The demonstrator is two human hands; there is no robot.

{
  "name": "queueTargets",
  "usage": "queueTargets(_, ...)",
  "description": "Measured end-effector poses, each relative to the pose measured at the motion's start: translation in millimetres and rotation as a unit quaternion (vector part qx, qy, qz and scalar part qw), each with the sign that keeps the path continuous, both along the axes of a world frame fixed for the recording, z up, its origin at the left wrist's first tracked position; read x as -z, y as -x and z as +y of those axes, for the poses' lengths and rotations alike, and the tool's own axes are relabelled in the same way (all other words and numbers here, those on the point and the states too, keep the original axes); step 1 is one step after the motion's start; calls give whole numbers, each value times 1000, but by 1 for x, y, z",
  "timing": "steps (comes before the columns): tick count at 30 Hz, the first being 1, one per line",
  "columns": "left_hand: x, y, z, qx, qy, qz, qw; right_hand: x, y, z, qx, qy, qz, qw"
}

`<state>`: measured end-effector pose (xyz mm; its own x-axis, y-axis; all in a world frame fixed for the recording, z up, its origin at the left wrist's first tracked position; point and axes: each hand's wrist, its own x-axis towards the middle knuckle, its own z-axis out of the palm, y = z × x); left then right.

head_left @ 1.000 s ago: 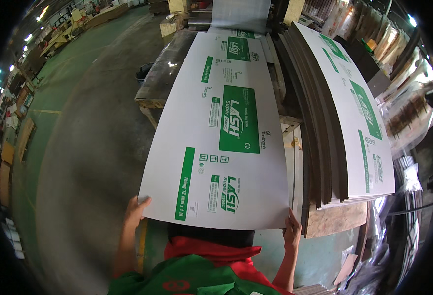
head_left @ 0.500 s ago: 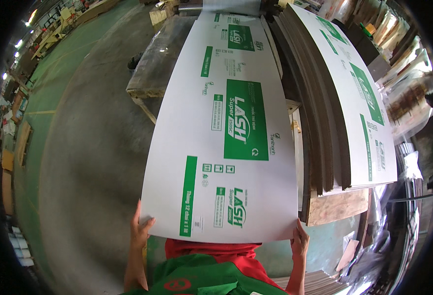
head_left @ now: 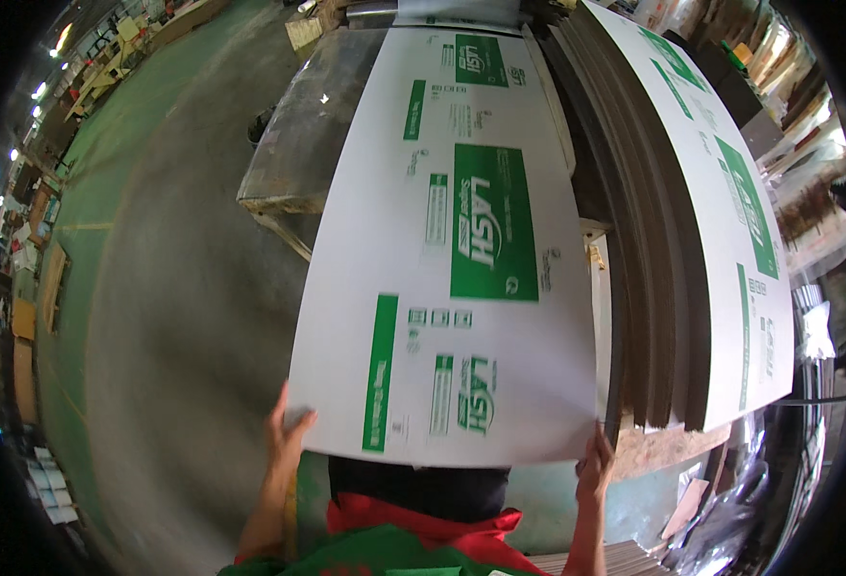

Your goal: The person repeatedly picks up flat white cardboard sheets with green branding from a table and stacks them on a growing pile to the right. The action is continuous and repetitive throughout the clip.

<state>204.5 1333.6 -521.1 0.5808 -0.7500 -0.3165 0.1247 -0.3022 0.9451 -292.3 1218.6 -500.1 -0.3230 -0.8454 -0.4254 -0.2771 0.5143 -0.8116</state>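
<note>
A long white cardboard sheet (head_left: pixel 346 288) with green printing stretches from my body toward a metal roller machine (head_left: pixel 461 12) at the far end. Its near left corner lies in my left hand (head_left: pixel 287 432), thumb on top and fingers at the edge. At the near right corner my right hand (head_left: pixel 595 463) grips the edge, its fingers partly hidden by the sheet. The far part of the sheet rests over a table (head_left: pixel 293 154) with a shiny top.
On the right stands a tall stack of printed cardboard sheets (head_left: pixel 730 288) on a wooden board (head_left: pixel 668 449). More flat cardboard (head_left: pixel 601 559) lies low near my right arm. Plastic-wrapped material (head_left: pixel 730 490) sits at the lower right. Grey-green floor (head_left: pixel 173 288) extends on the left.
The cardboard sheet has slid a little farther away toward the roller machine, and both hands have moved forward with it. The view has shifted slightly.
</note>
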Motion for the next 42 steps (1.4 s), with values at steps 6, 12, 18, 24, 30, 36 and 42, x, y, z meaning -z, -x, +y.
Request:
queueTargets(6, 41, -46, -153, -7, 42, -5, 999, 46, -27, -155, -35, 46, -6, 998)
queueTargets(12, 63, -70, -233, -7, 58, 18, 998, 68, -53, -235, 59, 62, -111, 990)
queueTargets(18, 91, -94, -300, -194, 21, 102, 976, 45, -94, -258, 1, 83, -105, 991)
queueTargets(24, 69, -19, -238, -82, 5, 25, 996, -140, -19, -111, -279, 442, 412, 746)
queueTargets(30, 28, 102, -186, 211, -23, 174, 962, -171, 149, -170, -15, 219, 389, 895)
queueTargets(36, -88, 309, -278, 452, 79, 413, 787, -99, 47, -196, -78, 503, -231, 830)
queueTargets(42, -130, 287, -281, 383, 134, 232, 884, -136, 110, -108, 183, 501, 184, 826)
